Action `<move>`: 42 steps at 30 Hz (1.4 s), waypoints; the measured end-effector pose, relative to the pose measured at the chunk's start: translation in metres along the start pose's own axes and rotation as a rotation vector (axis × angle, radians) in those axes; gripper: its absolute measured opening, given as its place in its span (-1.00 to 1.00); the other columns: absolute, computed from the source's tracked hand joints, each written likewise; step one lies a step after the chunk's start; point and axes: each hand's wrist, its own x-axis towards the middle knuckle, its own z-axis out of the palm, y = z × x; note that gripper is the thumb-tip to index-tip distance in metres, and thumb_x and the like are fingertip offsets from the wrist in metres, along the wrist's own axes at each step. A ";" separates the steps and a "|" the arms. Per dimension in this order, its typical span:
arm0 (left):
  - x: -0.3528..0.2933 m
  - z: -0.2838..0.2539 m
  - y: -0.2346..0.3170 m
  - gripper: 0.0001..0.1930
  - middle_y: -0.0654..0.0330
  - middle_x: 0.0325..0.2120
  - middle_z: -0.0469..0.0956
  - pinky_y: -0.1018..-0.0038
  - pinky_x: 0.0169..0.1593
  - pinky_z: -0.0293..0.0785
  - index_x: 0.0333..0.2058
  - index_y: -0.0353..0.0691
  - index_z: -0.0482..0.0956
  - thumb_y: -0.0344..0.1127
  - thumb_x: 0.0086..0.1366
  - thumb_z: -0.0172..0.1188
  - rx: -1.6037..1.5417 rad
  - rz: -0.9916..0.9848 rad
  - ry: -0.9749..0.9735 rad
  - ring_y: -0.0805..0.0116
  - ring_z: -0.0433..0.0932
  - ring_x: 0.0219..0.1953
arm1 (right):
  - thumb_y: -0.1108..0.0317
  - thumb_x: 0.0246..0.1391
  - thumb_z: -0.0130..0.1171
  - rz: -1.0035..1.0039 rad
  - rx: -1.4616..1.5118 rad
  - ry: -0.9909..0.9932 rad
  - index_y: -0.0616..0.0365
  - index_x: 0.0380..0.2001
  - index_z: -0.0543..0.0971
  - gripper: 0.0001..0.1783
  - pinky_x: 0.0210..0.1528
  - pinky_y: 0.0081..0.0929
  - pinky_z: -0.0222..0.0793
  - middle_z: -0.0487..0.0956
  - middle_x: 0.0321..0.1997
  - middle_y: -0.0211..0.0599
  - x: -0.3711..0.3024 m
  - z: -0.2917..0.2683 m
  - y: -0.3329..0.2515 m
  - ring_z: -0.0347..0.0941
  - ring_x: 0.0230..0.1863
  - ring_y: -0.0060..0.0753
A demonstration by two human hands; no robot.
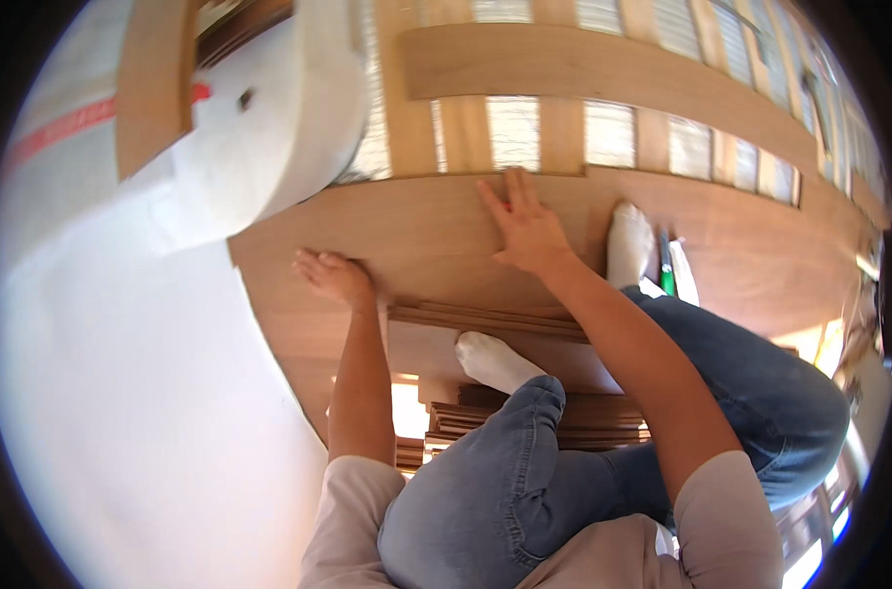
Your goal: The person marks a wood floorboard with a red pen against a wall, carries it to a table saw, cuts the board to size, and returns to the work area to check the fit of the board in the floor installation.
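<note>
My left hand (338, 279) lies palm down on the brown wooden floorboards, near the white wall on the left. Its fingers are stretched out and nothing is in them. Farther right, my right hand (530, 228) presses flat on a floorboard (417, 221), fingers spread, with the fingertips at the board's far edge. A small red spot shows between its fingers. Beyond that edge, pale wooden strips (466, 133) run over a shiny silvery sheet. One loose long board (583, 64) lies across the strips.
A large white roll (309, 118) stands at the far left, with a brown board (154, 88) in front of it. Stacked boards (554, 422) lie beneath my legs. A green-handled tool (668, 279) rests beside my right foot (630, 243). The white wall (152, 393) borders the left side.
</note>
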 end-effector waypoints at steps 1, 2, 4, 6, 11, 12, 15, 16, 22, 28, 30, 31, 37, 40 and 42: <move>0.003 0.005 0.001 -0.45 -0.23 0.33 0.22 0.06 0.41 0.06 0.32 -0.42 0.22 -0.18 0.51 -0.28 0.003 0.030 0.029 -0.18 0.14 0.38 | 0.01 -0.29 0.55 0.002 0.009 0.018 -0.17 0.51 -0.04 0.33 0.23 -0.14 0.43 -0.06 0.53 0.20 -0.002 -0.002 0.002 -0.16 0.56 0.17; 0.005 0.009 -0.002 -0.45 -0.23 0.32 0.22 0.04 0.40 0.06 0.31 -0.43 0.23 -0.18 0.51 -0.27 0.006 0.062 0.045 -0.21 0.16 0.36 | 0.02 -0.32 0.58 0.013 0.016 0.029 -0.21 0.50 -0.03 0.35 0.24 -0.13 0.43 -0.07 0.53 0.17 -0.002 -0.004 0.001 -0.16 0.56 0.15; 0.005 0.007 -0.011 -0.45 -0.25 0.33 0.21 0.03 0.38 0.07 0.34 -0.37 0.22 -0.16 0.51 -0.27 -0.004 0.052 0.056 -0.21 0.15 0.37 | 0.02 -0.33 0.58 0.004 -0.001 -0.026 -0.24 0.50 -0.02 0.35 0.26 -0.13 0.41 -0.07 0.54 0.14 0.002 -0.010 -0.011 -0.14 0.55 0.14; 0.004 0.004 -0.014 -0.44 -0.26 0.34 0.19 0.03 0.37 0.07 0.35 -0.33 0.20 -0.14 0.51 -0.28 0.024 -0.005 0.049 -0.20 0.14 0.38 | 0.01 -0.34 0.58 0.039 -0.032 -0.078 -0.26 0.50 -0.02 0.35 0.28 -0.12 0.39 -0.07 0.54 0.10 0.002 -0.010 -0.015 -0.13 0.55 0.13; -0.003 0.008 -0.013 -0.43 -0.24 0.37 0.13 0.04 0.36 0.06 0.38 -0.24 0.18 -0.10 0.51 -0.29 0.058 -0.049 0.011 -0.13 0.10 0.41 | 0.02 -0.41 0.62 0.020 -0.046 0.021 -0.26 0.49 -0.01 0.40 0.29 -0.07 0.39 -0.03 0.51 0.09 -0.001 -0.005 -0.010 -0.12 0.53 0.15; -0.003 0.009 -0.010 -0.44 -0.24 0.37 0.12 0.03 0.36 0.06 0.38 -0.23 0.19 -0.10 0.51 -0.28 0.061 -0.055 0.001 -0.13 0.10 0.41 | 0.02 -0.41 0.62 0.017 -0.054 0.021 -0.26 0.49 -0.01 0.40 0.29 -0.07 0.39 -0.03 0.51 0.09 -0.001 -0.007 -0.008 -0.12 0.53 0.15; -0.005 0.009 -0.010 -0.44 -0.23 0.37 0.13 0.00 0.36 0.05 0.38 -0.20 0.20 -0.10 0.50 -0.26 0.072 -0.072 -0.004 -0.13 0.09 0.41 | 0.03 -0.41 0.62 0.032 -0.038 -0.009 -0.26 0.50 -0.02 0.40 0.33 -0.07 0.35 -0.05 0.51 0.07 0.000 -0.011 -0.012 -0.14 0.53 0.14; -0.005 0.009 -0.015 -0.45 -0.23 0.37 0.13 -0.02 0.35 0.06 0.38 -0.18 0.20 -0.11 0.50 -0.25 0.082 -0.081 0.003 -0.13 0.08 0.41 | 0.05 -0.42 0.62 0.038 -0.022 -0.016 -0.27 0.50 -0.03 0.41 0.35 -0.06 0.31 -0.04 0.51 0.07 0.001 -0.010 -0.015 -0.14 0.53 0.15; 0.000 0.008 -0.015 -0.43 -0.21 0.39 0.08 -0.05 0.39 0.01 0.40 -0.11 0.17 -0.11 0.47 -0.17 0.074 -0.097 -0.014 -0.13 0.04 0.43 | 0.01 -0.44 0.61 -0.049 -0.104 0.044 -0.25 0.50 -0.03 0.42 0.34 -0.03 0.30 -0.06 0.51 0.13 0.001 0.004 -0.012 -0.11 0.51 0.23; 0.002 0.006 -0.015 -0.42 -0.21 0.38 0.11 0.02 0.45 -0.04 0.39 -0.10 0.19 -0.12 0.44 -0.12 0.041 -0.089 0.017 -0.13 0.06 0.42 | 0.00 -0.49 0.63 -0.108 -0.115 0.103 -0.19 0.49 -0.02 0.45 0.40 0.03 0.16 0.02 0.45 0.29 0.001 0.009 -0.012 -0.07 0.47 0.32; -0.001 0.005 -0.022 -0.43 -0.20 0.37 0.14 0.00 0.41 0.01 0.38 -0.10 0.22 -0.12 0.44 -0.10 0.045 -0.106 0.028 -0.14 0.09 0.40 | 0.00 -0.49 0.63 -0.110 -0.128 0.102 -0.18 0.49 -0.02 0.45 0.42 0.03 0.12 0.03 0.43 0.32 0.001 0.011 -0.014 -0.07 0.47 0.33; -0.002 0.005 -0.024 -0.44 -0.19 0.36 0.16 -0.01 0.38 0.06 0.37 -0.09 0.24 -0.12 0.43 -0.09 0.062 -0.104 0.038 -0.14 0.11 0.39 | 0.00 -0.49 0.63 -0.123 -0.112 0.107 -0.18 0.50 -0.02 0.45 0.42 0.03 0.11 0.04 0.43 0.31 0.002 0.013 -0.014 -0.06 0.46 0.34; -0.002 0.008 -0.018 -0.43 -0.18 0.37 0.14 -0.01 0.39 0.06 0.36 -0.11 0.25 -0.13 0.41 -0.06 0.052 -0.108 0.047 -0.14 0.11 0.39 | 0.02 -0.47 0.63 -0.121 -0.108 0.102 -0.17 0.50 -0.03 0.45 0.42 0.05 0.11 0.03 0.44 0.31 0.003 0.011 -0.008 -0.06 0.45 0.37; 0.000 0.007 -0.018 -0.42 -0.20 0.37 0.13 0.00 0.40 0.04 0.37 -0.10 0.24 -0.14 0.40 -0.06 0.036 -0.106 0.035 -0.14 0.11 0.39 | 0.04 -0.48 0.63 -0.133 -0.108 0.092 -0.14 0.50 -0.03 0.45 0.41 0.06 0.10 0.01 0.44 0.33 0.002 0.011 -0.009 -0.05 0.44 0.38; 0.000 0.006 -0.017 -0.42 -0.21 0.36 0.14 0.00 0.41 0.03 0.36 -0.11 0.24 -0.14 0.40 -0.05 0.031 -0.115 0.042 -0.14 0.11 0.39 | 0.04 -0.49 0.62 -0.154 -0.107 0.101 -0.12 0.50 -0.02 0.45 0.42 0.06 0.08 0.00 0.44 0.34 0.003 0.011 -0.010 -0.04 0.43 0.39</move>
